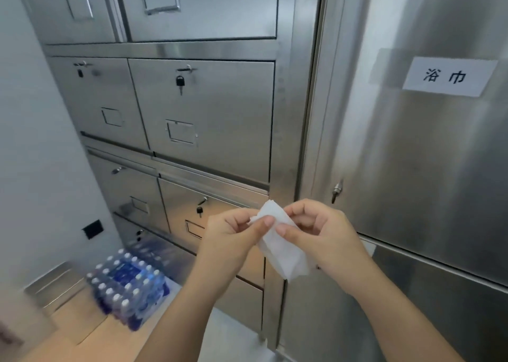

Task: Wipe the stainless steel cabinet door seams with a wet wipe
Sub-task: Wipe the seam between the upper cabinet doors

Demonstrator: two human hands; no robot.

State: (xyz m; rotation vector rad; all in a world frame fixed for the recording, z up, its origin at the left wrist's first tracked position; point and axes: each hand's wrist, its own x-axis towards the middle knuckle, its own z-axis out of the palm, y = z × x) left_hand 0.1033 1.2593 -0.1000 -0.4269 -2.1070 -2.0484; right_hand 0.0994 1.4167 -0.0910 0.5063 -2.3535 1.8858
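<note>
In the lower middle of the frame both hands are meeting over a folded white wet wipe (283, 251), which is hanging slantwise between them in front of the lower cabinet doors. The left hand (231, 234), coming up from the bottom centre, is pinching the wipe's upper left corner between thumb and curled forefinger. The right hand (324, 231), just beside it, is pinching the upper right edge the same way, its other fingers curled in. The wipe's lower end is drooping free below the right palm. Behind the hands a bank of small brushed stainless steel cabinet doors (209, 120) is filling the centre and upper left, with dark narrow seams (138, 106) running between them. A small black padlock (180, 82) is hanging from the hasp of the centre door, and a black key (199, 210) is sitting in the lock of the door just left of the hands. At the right a tall stainless steel door (426, 164) is carrying a white paper label (448, 77) with black characters. In the lower left a shrink-wrapped pack of clear water bottles (129, 287) is sitting near the foot of the cabinet
</note>
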